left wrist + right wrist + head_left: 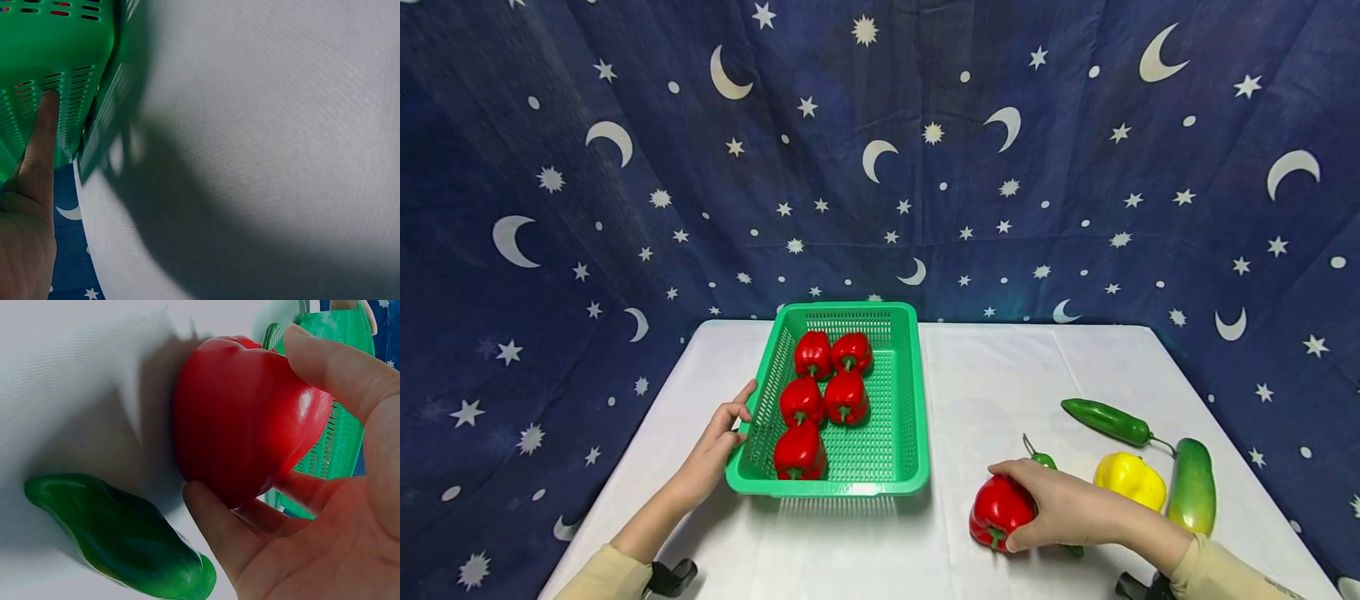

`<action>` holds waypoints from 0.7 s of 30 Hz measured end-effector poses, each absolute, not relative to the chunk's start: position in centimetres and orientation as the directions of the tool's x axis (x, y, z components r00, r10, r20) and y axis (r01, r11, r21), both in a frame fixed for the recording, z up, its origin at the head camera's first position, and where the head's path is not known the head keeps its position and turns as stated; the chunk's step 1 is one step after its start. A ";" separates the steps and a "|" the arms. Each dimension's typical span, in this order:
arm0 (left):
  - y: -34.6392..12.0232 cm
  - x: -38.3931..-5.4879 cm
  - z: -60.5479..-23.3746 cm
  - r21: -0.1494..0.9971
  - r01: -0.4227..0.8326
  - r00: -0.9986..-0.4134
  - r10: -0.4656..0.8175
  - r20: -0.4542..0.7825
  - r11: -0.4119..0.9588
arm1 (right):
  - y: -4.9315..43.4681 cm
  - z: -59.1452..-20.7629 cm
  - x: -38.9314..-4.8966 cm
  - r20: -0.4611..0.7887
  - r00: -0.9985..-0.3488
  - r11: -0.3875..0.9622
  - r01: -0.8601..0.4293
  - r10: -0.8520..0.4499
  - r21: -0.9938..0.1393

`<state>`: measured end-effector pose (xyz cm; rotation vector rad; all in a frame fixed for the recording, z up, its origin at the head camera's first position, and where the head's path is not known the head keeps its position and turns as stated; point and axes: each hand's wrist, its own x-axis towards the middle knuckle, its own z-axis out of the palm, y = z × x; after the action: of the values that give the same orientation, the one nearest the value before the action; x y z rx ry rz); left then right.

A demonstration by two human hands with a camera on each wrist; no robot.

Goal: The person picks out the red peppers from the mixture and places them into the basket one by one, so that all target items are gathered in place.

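Note:
My right hand [1063,504] grips a red bell pepper [1000,510], thumb near its green stem and fingers round the far side. In the right wrist view the red pepper [250,419] is close to the white cloth; whether it touches is unclear. Just beside it lies a green pepper [125,537], mostly hidden behind the hand in the head view. My left hand [707,458] touches the left side of a green plastic basket [921,417], with one straight finger [47,125] against its slotted wall. Several red bell peppers [846,396] stand in the basket's left half.
Right of my right hand lie a yellow bell pepper [1131,479], a long green chili pepper [1108,421] and a thick green cucumber-like vegetable [1192,487]. A white cloth [992,375] covers the table. Behind it hangs a dark blue curtain [820,167] with moons and stars.

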<state>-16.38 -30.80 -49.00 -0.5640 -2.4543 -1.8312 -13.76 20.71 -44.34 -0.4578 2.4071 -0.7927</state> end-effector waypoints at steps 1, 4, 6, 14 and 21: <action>-30.8 -16.4 -49.0 0.922 0.301 -0.934 0.269 0.234 0.243 | 20.7 -44.4 -13.8 -0.399 -0.785 0.765 -0.144 -0.475 -0.628; -30.8 -16.3 -48.9 0.923 0.300 -0.934 0.269 0.234 0.240 | 20.7 -44.4 -13.8 -0.393 -0.784 0.762 -0.151 -0.481 -0.630; -30.8 -16.3 -48.9 0.922 0.306 -0.932 0.272 0.239 0.236 | 20.8 -44.3 -13.8 -0.389 -0.784 0.760 -0.157 -0.485 -0.631; -30.7 -16.3 -48.8 0.927 0.299 -0.934 0.268 0.236 0.227 | 20.8 -44.3 -13.9 -0.359 -0.783 0.750 -0.197 -0.507 -0.631; -30.8 -16.4 -49.0 0.921 0.310 -0.932 0.265 0.246 0.236 | 20.5 -44.3 -14.3 -0.362 -0.778 0.748 -0.200 -0.514 -0.633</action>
<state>-16.45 -30.84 -49.03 -0.5674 -2.4393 -1.8333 -14.25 20.48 -44.35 -0.5381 2.4178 -0.7925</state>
